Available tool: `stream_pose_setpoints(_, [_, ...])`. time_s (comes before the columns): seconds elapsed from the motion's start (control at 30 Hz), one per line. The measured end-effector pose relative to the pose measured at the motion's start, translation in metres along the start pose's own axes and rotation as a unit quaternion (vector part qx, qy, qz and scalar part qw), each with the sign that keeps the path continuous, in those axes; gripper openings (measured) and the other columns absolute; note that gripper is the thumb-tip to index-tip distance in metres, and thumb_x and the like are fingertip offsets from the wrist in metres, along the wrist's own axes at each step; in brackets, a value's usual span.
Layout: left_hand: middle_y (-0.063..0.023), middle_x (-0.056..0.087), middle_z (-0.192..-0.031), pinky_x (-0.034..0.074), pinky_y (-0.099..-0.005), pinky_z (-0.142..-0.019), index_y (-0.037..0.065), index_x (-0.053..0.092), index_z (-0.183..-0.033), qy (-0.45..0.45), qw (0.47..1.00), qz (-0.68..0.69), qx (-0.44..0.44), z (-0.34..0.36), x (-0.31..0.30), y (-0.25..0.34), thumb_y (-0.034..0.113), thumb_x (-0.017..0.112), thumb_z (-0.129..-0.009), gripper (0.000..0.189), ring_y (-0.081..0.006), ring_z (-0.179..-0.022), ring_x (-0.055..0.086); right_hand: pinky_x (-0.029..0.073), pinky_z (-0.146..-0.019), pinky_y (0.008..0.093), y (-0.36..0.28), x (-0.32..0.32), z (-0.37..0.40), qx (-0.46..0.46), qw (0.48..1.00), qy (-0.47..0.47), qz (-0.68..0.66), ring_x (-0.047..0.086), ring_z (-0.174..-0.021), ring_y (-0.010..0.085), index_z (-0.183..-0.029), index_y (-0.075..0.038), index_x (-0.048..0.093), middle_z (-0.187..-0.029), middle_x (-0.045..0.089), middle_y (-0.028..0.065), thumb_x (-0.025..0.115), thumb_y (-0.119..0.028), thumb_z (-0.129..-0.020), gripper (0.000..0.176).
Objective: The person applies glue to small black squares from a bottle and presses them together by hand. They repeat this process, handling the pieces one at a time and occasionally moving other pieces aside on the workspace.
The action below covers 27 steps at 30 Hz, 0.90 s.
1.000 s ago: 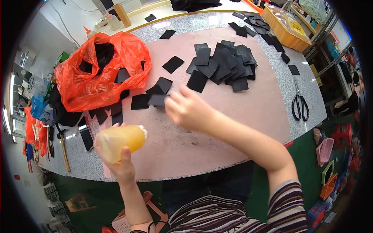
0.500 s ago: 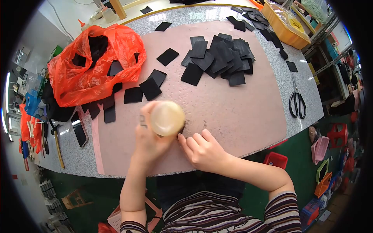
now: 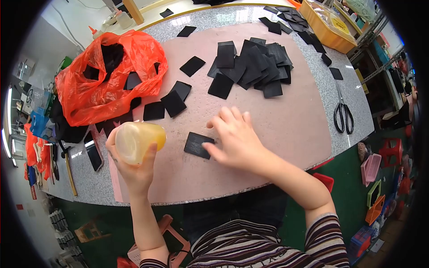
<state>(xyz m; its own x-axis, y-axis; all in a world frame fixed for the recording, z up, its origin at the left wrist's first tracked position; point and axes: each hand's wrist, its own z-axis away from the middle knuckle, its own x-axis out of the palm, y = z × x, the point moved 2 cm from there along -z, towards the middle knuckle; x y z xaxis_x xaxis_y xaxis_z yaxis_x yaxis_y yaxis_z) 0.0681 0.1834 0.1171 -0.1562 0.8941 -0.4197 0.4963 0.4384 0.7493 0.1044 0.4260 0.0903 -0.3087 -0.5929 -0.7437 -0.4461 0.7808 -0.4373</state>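
My left hand [image 3: 137,172] is wrapped round a clear plastic bottle [image 3: 134,144] holding yellow liquid, tilted over the left part of the pink mat. A black square piece [image 3: 195,145] lies on the mat between my hands, with pale smears across its face. Over its right edge reaches the thumb of my right hand [image 3: 234,138], whose fingers are spread and hold nothing. Farther back on the mat is a heap of black pieces [image 3: 257,64], and a few loose black pieces [image 3: 173,103] lie left of it.
The pink mat [image 3: 286,129] covers much of the speckled table. A red plastic bag [image 3: 111,105] with black material inside fills the back left. Black-handled scissors [image 3: 343,117] lie at the right, a yellow basket [image 3: 328,33] behind them. A phone [image 3: 92,152] and a hammer [image 3: 69,172] rest at the left.
My left hand has carried the bottle left, away from the mat's middle, uncovering the black square piece. My right hand has opened and moved up beside it. One piece has been added atop the heap's left side.
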Motion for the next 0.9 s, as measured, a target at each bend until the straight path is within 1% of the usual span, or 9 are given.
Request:
stream_pose_setpoints(0.13, [-0.0141,0.050,-0.127,0.044,-0.0408,-0.109,0.000,0.035,-0.136,-0.008,0.998,0.060,0.013,0.008,-0.010,0.001,0.012,0.080,-0.083,0.071,-0.0278,-0.124,0.055,0.051,-0.070,0.0367,0.015,0.015,-0.033,0.089,0.968,-0.186,-0.144,0.065,-0.069,0.0294,-0.080,-0.002,0.066,-0.074,0.067,0.0109,0.066,-0.007,-0.076,0.006])
stream_pose_setpoints(0.27, [-0.0167,0.050,-0.131,0.044,-0.0413,-0.109,0.001,0.033,-0.138,0.033,0.994,0.088,-0.055,0.019,-0.036,-0.016,0.013,0.079,-0.085,0.071,-0.0291,-0.125,0.054,0.055,-0.064,0.0323,0.084,-0.041,-0.112,0.212,0.967,-0.003,-0.142,0.071,-0.070,0.0210,-0.086,0.000,0.071,-0.079,0.073,0.0144,0.067,-0.006,-0.075,0.014])
stream_pose_setpoints(0.33, [-0.0181,0.050,-0.133,0.044,-0.0420,-0.109,0.001,0.032,-0.138,0.049,0.993,0.079,-0.073,0.020,-0.041,-0.018,0.015,0.079,-0.085,0.072,-0.0296,-0.126,0.054,0.052,-0.087,0.0407,0.120,-0.037,-0.131,0.085,0.953,0.095,0.274,0.065,-0.101,0.0302,-0.099,-0.006,0.071,-0.101,0.069,0.0148,0.077,-0.014,-0.074,0.027])
stream_pose_setpoints(0.47, [-0.0201,0.052,-0.132,0.044,-0.0432,-0.109,0.002,0.031,-0.139,0.051,0.989,0.120,-0.071,0.019,-0.023,-0.008,0.016,0.079,-0.085,0.074,-0.0303,-0.125,0.056,0.046,-0.092,0.0432,0.057,0.029,-0.142,-0.029,0.988,-0.093,0.116,0.058,-0.110,0.0310,-0.105,-0.010,0.069,-0.107,0.064,0.0123,0.081,-0.024,-0.076,0.035])
stream_pose_setpoints(0.53, [-0.0207,0.053,-0.132,0.044,-0.0441,-0.109,0.003,0.030,-0.140,0.031,0.990,0.127,-0.061,0.016,-0.013,-0.002,0.017,0.079,-0.086,0.075,-0.0312,-0.124,0.057,0.045,-0.092,0.0427,0.041,0.064,-0.138,0.024,0.984,-0.153,0.084,0.058,-0.109,0.0320,-0.104,-0.010,0.069,-0.107,0.063,0.0118,0.081,-0.025,-0.077,0.033])
stream_pose_setpoints(0.63, [-0.0212,0.052,-0.133,0.045,-0.0454,-0.108,0.002,0.030,-0.140,0.030,0.984,0.164,-0.058,0.019,-0.010,-0.001,0.019,0.080,-0.085,0.076,-0.0335,-0.123,0.058,0.048,-0.089,0.0418,0.042,0.089,-0.137,0.092,0.981,-0.165,0.037,0.061,-0.103,0.0303,-0.101,-0.008,0.068,-0.101,0.064,0.0132,0.081,-0.021,-0.075,0.031])
stream_pose_setpoints(0.73, [-0.0217,0.051,-0.134,0.045,-0.0468,-0.107,0.002,0.031,-0.140,0.043,0.984,0.162,-0.067,0.020,-0.018,-0.010,0.023,0.079,-0.086,0.075,-0.0361,-0.124,0.057,0.050,-0.082,0.0415,0.042,0.078,-0.130,0.071,0.958,-0.195,-0.197,0.064,-0.096,0.0294,-0.096,-0.007,0.067,-0.094,0.066,0.0134,0.078,-0.013,-0.075,0.024])
stream_pose_setpoints(0.8, [-0.0219,0.051,-0.134,0.045,-0.0473,-0.107,0.001,0.030,-0.140,0.061,0.977,0.189,-0.080,0.022,-0.027,-0.013,0.024,0.076,-0.089,0.073,-0.0377,-0.125,0.056,0.052,-0.076,0.0408,0.017,0.043,-0.100,0.040,0.944,-0.147,-0.294,0.066,-0.092,0.0303,-0.094,-0.005,0.067,-0.089,0.067,0.0132,0.073,-0.004,-0.075,0.020])
stream_pose_setpoints(0.9, [-0.0222,0.051,-0.135,0.045,-0.0484,-0.107,0.000,0.033,-0.141,0.079,0.966,0.222,-0.106,0.026,-0.035,-0.018,0.028,0.070,-0.094,0.066,-0.0377,-0.126,0.056,0.051,-0.079,0.0399,0.012,0.010,-0.034,-0.138,0.948,-0.153,-0.240,0.064,-0.095,0.0292,-0.095,-0.007,0.069,-0.096,0.067,0.0096,0.070,0.000,-0.073,0.023])
